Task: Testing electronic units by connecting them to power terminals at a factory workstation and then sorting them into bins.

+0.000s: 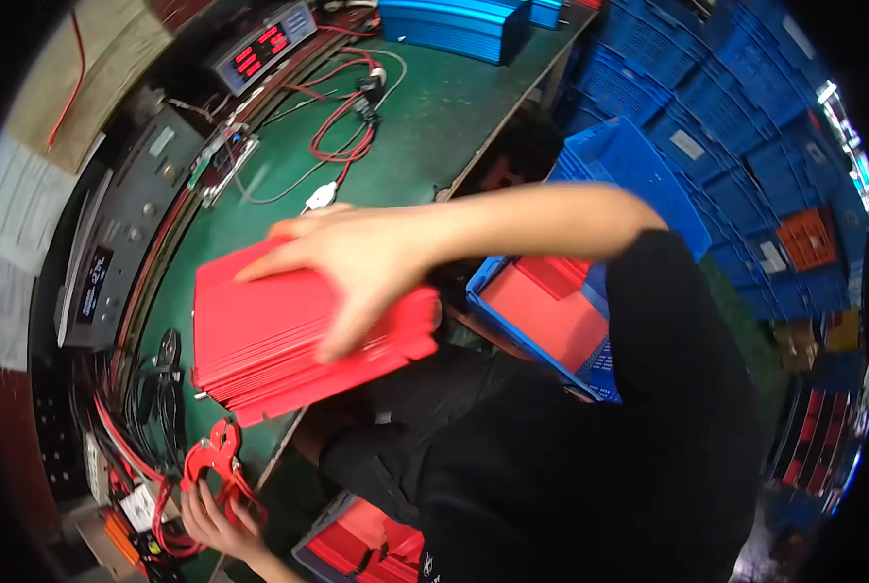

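A red finned metal case (259,311) lies at an angle across the near edge of the green bench. My right hand (361,257) grips it from above, fingers spread over its top and thumb along the ribbed side. Whether the case is lifted off the bench cannot be told. Below and left of it, my left hand (219,525) has its fingers around the lower part of a red clamp (216,452) with red cables; the exact hold is partly hidden.
Meters with red digits (264,49) and a grey instrument (128,228) line the back of the green bench (415,126). A coiled red cable (342,146) and a blue finned case (454,27) lie farther along. Blue crates (687,146) stand stacked at right; another crate (541,360) holds red parts.
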{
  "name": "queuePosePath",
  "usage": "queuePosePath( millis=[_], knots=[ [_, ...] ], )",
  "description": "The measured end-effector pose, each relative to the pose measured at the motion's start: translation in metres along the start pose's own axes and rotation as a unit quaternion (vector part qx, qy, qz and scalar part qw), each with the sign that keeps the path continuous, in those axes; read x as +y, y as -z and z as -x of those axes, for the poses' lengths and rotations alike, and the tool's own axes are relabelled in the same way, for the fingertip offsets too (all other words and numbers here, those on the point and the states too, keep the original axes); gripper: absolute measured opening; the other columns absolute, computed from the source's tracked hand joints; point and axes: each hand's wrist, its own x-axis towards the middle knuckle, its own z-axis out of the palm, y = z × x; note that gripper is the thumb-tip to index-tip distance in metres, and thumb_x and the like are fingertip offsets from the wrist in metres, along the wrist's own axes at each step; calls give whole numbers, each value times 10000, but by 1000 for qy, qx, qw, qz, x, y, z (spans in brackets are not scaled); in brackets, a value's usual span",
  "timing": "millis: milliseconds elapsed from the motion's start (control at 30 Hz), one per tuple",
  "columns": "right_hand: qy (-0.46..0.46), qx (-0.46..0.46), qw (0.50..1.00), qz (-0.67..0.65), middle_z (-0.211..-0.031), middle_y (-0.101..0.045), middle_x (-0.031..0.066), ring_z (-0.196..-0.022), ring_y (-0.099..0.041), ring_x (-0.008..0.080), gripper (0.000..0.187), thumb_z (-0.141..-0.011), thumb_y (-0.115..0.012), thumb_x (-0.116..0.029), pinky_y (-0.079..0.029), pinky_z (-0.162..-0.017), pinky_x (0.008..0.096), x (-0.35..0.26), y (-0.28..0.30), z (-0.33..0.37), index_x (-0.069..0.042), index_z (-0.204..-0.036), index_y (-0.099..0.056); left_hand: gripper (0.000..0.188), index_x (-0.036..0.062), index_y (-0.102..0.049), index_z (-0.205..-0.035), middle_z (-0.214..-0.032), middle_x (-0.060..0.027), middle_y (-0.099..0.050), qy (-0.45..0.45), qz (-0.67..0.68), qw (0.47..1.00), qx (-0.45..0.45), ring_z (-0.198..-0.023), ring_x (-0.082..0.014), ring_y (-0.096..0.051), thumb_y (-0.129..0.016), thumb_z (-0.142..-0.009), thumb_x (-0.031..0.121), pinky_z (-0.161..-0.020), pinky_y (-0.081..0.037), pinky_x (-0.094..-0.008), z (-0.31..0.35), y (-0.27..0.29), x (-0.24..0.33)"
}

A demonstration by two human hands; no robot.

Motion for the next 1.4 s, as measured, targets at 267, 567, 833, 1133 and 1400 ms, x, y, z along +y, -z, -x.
queuePosePath(
  millis=[267, 567, 833, 1133, 1400],
  knots=[
    [-101, 327, 537, -771, -1528, -492, 162, -1370, -529, 298, 864, -886, -743, -413, -437, -1147, 485, 27, -132, 221, -75, -1577, -349, 884, -53, -438, -1453, -1395, -209, -544, 273, 784, 550, -90, -1283, -329, -555, -602, -930, 640, -1110, -418, -456, -65, -42, 301],
    [-383, 383, 567, -621, -1479, -533, 148, -1327, -560, 295, 788, -922, -730, -291, -479, -1100, 455, 93, -178, 389, -68, -1569, -340, 737, -5, -299, -1563, -1511, -222, -466, 46, 819, 406, -403, -1383, -367, -494, -694, -974, 193, -1127, -412, -436, -123, -83, 461],
    [-582, 241, 774, -67, -1266, -629, 269, -1186, -640, 404, 892, -723, -827, -264, -515, -1011, 463, 246, -215, 415, -13, -1463, -397, 475, 39, -638, -1285, -1292, -159, -640, -57, 594, 756, -268, -1168, -367, -619, -742, -833, 146, -1029, -476, -452, -107, -81, 358],
    [-570, 198, 772, 198, -1374, -581, 172, -1141, -629, 337, 688, -815, -718, -207, -503, -951, 484, 335, -317, 373, -74, -1452, -493, 293, 76, -716, -1073, -1127, -72, -675, -54, 502, 821, -264, -1076, -295, -637, -742, -789, 141, -980, -486, -456, -95, -93, 361],
    [-433, 486, 506, -566, -708, -546, 39, -636, -558, 187, 356, -958, -618, -415, -446, -580, 311, 346, -411, 391, -84, -836, -568, 222, 91, -734, -980, -1056, -50, -699, -39, 511, 826, -233, -1026, -268, -652, -729, -767, 153, -943, -496, -439, -89, -102, 359]
  ],
)
